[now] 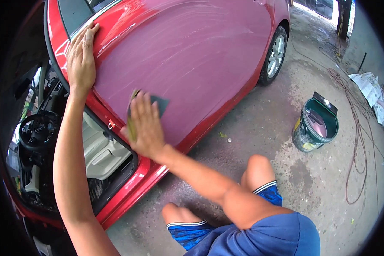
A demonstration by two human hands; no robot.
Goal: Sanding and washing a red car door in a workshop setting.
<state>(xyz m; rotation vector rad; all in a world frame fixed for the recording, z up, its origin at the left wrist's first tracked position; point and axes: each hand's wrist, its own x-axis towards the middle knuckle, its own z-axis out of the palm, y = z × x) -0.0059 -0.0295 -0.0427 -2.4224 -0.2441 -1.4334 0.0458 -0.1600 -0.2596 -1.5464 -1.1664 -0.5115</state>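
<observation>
Crouching on the concrete floor [260, 128], knees apart in blue shorts [187, 234], the person faces a red car door [192, 64]. Right hand [145, 123]: fingers nearly straight and close together, holding a dark-green sheet [161, 104] with an olive-yellow piece [132, 130] flat against the panel, near the door's lower front corner; grip under the palm hidden. Left hand [82, 57]: opened out, no loose object held, laid on the door's front edge just below the window. Panel surface: dull pinkish-mauve with pale curved streaks; glossy red along the borders. Beside the front edge, a beige seat [100, 149] and a steering wheel [38, 131] show through the doorway. On the floor, apart from the door's bottom edge: dark-green bucket [305, 138] containing pinkish liquid, dark block [326, 102] at its far rim. Farther: silver-rimmed wheel [276, 55] beyond the door's rear edge; reddish hose [337, 77]; whitish crumpled sheeting [369, 87] against the wall.
</observation>
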